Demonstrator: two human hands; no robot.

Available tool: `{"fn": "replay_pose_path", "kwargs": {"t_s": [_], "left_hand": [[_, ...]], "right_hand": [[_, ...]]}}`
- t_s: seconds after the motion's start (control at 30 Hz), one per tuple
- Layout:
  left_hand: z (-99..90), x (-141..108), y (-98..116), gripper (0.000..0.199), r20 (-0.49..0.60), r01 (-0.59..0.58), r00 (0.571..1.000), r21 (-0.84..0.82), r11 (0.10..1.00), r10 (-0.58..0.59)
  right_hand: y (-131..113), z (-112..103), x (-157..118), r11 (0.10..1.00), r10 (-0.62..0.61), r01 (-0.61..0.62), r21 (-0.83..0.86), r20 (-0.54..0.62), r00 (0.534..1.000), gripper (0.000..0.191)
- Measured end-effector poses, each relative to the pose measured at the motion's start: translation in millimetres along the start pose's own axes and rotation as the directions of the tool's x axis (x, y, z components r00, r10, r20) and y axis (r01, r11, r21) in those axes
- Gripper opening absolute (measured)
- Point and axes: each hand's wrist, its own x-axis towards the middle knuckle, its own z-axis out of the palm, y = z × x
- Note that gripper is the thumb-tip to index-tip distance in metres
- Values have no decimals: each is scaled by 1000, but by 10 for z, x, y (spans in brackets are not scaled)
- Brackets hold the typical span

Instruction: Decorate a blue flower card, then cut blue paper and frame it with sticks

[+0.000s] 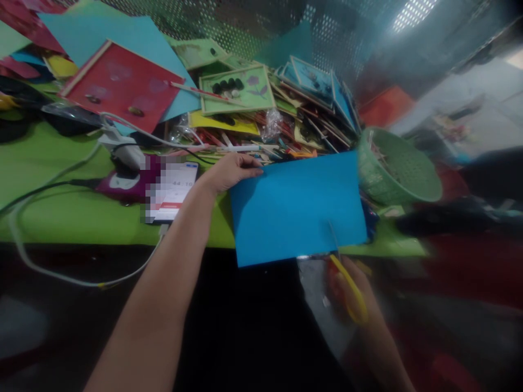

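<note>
A sheet of blue paper (298, 207) lies over the front edge of the green-covered table, its lower edge sticking out past it. My left hand (237, 171) pinches the sheet at its upper left corner. Scissors with yellow handles (351, 296) are in my right hand (359, 288), below the paper's lower right part. One blade shows above the sheet and the other lies at its lower edge, so the blades stand apart around the paper. Blur hides part of the right hand's fingers.
A phone (180, 190) on a charging cable and a purple power strip (126, 185) lie left. Behind are framed pictures, one red (122, 87), one green (241, 90), and a heap of sticks. A green basket (400, 166) stands right.
</note>
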Motion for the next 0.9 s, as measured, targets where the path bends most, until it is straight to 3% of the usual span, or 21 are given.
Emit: {"fn": "replay_pose_path", "kwargs": {"t_s": [0.2, 0.57, 0.9], "left_hand": [[29, 0, 23, 34, 18, -9, 1000, 13, 1000, 9], [24, -11, 34, 29, 9, -5, 1000, 14, 1000, 5], [13, -10, 10, 32, 34, 18, 999, 8, 1000, -18]], "right_hand": [[41, -4, 2, 1000, -2, 2, 18, -5, 1000, 43], [16, 22, 5, 1000, -24, 24, -2, -34, 999, 45], [133, -56, -34, 994, 3, -15, 110, 110, 994, 57]]}}
